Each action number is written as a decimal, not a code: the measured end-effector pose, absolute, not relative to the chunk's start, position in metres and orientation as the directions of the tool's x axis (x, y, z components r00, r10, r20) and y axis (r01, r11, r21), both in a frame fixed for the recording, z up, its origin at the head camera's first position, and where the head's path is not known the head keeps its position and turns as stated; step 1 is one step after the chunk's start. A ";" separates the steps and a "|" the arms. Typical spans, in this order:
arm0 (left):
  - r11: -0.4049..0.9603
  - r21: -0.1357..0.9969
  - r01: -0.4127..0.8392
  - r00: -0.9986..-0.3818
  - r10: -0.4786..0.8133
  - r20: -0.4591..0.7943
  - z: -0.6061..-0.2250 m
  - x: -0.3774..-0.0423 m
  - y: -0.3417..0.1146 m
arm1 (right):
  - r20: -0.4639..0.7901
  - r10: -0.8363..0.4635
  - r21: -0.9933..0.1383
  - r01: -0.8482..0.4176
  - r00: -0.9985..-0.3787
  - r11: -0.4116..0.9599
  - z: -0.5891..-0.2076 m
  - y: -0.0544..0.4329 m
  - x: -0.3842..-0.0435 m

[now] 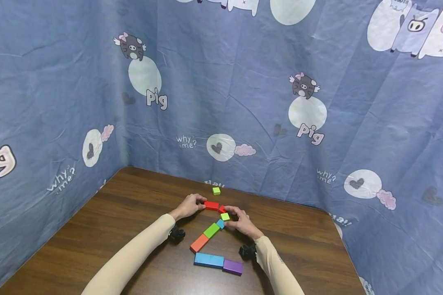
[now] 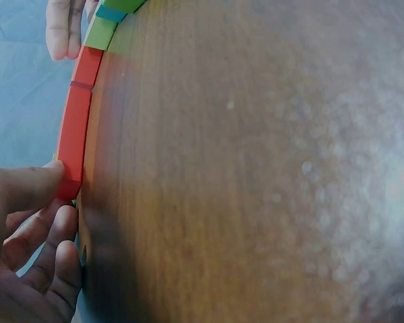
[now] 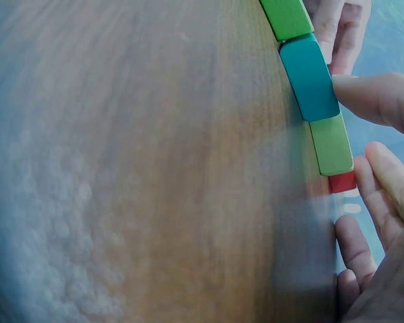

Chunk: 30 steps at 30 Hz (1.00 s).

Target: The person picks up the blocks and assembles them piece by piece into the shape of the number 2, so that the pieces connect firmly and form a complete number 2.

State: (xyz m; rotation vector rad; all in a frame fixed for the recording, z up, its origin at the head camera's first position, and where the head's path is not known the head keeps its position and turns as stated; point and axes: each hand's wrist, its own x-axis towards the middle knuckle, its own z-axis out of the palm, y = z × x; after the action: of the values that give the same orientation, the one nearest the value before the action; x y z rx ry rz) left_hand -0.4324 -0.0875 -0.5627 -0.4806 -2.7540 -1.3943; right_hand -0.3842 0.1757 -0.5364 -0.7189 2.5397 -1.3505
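At the far side of the table, a long red block (image 1: 211,205) lies end to end with a small red block (image 1: 222,209). The left hand (image 1: 189,206) holds the long red block's left end between thumb and fingers, as the left wrist view shows. A yellow-green block (image 1: 225,216) follows the small red one, then a small blue block (image 3: 310,77). My right hand (image 1: 240,223) curves loosely round this corner. Its thumb (image 3: 374,97) touches the blue block, and its index fingertip is beside the small red block.
A green block (image 1: 211,231) and an orange block (image 1: 199,243) continue the row toward the front left. Nearer lie a long blue block (image 1: 208,260) and a purple block (image 1: 232,267), end to end. Another yellow-green block (image 1: 216,191) sits near the table's back edge, before a blue curtain (image 1: 243,102).
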 end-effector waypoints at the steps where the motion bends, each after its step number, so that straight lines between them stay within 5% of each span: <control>1: 0.554 0.784 0.282 -0.952 0.266 0.154 -0.563 -0.432 -0.088 | 0.065 -0.496 -0.815 -0.332 -0.866 0.474 -0.533 0.176 -0.383; 14: 0.551 0.787 0.277 -0.952 0.267 0.148 -0.560 -0.431 -0.086 | 0.084 -0.454 -0.801 -0.331 -0.887 0.499 -0.568 0.181 -0.405; 30: 0.527 0.807 0.267 -0.952 0.273 0.136 -0.561 -0.431 -0.088 | 0.063 -0.481 -0.808 -0.327 -0.875 0.490 -0.544 0.176 -0.389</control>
State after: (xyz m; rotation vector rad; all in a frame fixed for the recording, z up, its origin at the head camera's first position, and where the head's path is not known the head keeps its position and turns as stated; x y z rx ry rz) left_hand -0.4307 -0.0883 -0.5607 -0.4867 -2.7516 -1.4515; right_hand -0.3891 0.1757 -0.5441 -0.7012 2.5596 -1.3325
